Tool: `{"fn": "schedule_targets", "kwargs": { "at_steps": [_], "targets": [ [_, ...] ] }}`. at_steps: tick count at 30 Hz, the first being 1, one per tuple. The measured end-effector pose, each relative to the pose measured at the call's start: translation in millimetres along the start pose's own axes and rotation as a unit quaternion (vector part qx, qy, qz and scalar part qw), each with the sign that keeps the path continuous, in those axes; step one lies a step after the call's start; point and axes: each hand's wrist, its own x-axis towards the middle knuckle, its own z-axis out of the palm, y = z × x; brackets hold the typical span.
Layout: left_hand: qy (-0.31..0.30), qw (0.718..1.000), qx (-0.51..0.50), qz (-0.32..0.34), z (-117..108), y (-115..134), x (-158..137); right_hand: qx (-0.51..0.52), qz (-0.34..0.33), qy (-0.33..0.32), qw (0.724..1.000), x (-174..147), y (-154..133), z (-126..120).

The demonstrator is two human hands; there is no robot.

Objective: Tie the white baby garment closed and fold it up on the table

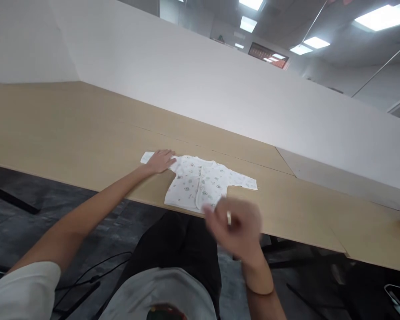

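Observation:
A small white baby jacket [203, 182] with a scattered print lies spread out on the table, front side up and sleeves stretched to both sides. Flat on its left sleeve rests my left hand [160, 161], fingers extended and holding nothing. My right hand [235, 222] is raised near the table's front edge, over the jacket's lower right corner. Its fingers look curled but are smeared by motion. A small pale spot shows among them, and I cannot make out what it is.
The long wooden table [86, 120] runs across the view, with a white partition [186, 80] rising behind it. Below the front edge are a black cable [95, 279] and dark table legs [13, 198]. Dark items sit on the lower right.

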Motion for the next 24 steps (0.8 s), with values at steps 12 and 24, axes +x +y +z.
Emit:
{"fn": "schedule_targets", "kwargs": {
  "at_steps": [12,24],
  "targets": [
    [-0.085,0.993,0.011,-0.078,-22.0,-46.6,17.0,-0.412,0.314,-0.211,0.829,32.2,272.6,-9.2],
    [0.256,0.963,-0.060,-0.049,-125.2,-28.6,22.6,-0.530,0.176,0.044,0.828,78.4,236.1,-127.9]
  ]
}}
